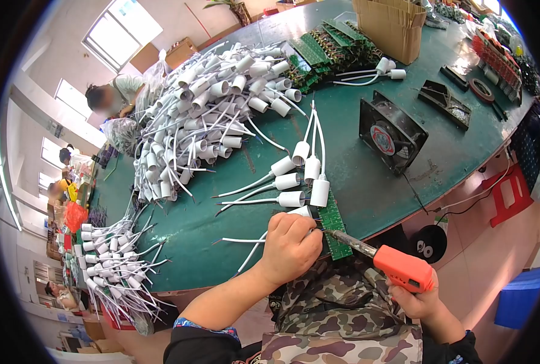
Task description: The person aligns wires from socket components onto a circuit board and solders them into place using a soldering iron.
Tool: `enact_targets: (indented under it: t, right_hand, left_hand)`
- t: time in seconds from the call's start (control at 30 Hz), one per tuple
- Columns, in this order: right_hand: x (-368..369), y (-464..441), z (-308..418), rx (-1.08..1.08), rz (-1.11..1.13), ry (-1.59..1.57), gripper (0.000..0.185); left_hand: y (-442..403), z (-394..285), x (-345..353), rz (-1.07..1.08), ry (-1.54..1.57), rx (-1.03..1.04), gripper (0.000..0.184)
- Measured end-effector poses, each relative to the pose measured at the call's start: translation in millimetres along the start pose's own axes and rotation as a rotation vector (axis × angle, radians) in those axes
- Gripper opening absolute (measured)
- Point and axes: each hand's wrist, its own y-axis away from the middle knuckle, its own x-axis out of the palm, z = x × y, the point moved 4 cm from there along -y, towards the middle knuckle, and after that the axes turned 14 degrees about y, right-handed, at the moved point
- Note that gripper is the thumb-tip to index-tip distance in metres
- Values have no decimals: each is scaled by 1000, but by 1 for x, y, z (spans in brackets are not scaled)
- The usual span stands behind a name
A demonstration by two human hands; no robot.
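One smooth green tabletop (185,261) carries a big heap of white sockets (209,109), too many for counting. One square black fan (382,138) stands there. The right hand (418,301) has its grip wrapped around one orange soldering iron (403,267). The metal tip is at one narrow green circuit board (332,213) by the near edge. The left hand (288,249) curls beside it; whether its grip pinches something is hidden. Seven cylindrical sockets (291,199) lie near the board.

Wears camouflage garment (342,346), probably an apron, brown-green-tan, at 5 o'clock; black left sleeve (191,347) at 7 o'clock has blue patterned cuff (204,327).
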Motion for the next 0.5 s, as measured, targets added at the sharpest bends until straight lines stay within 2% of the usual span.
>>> enact_targets:
  t: [0.03, 0.13, 0.23, 0.33, 0.5]
  right_hand:
    - [0, -1, 1, -8, 4, -13, 27]
    - [-4, 7, -5, 146, 25, -39, 27]
    - [-7, 9, -10, 24, -16, -49, 41]
    - [-11, 8, -1, 163, -99, -111, 29]
    - [-13, 7, -1, 108, -107, -52, 30]
  left_hand:
    - [0, 0, 0, 0, -1, 0, 17]
    - [0, 0, 0, -3, 5, -1, 17]
    - [0, 0, 0, -3, 4, -4, 17]
    - [0, 0, -1, -9, 6, -4, 16]
    - [0, 0, -1, -11, 3, -1, 16]
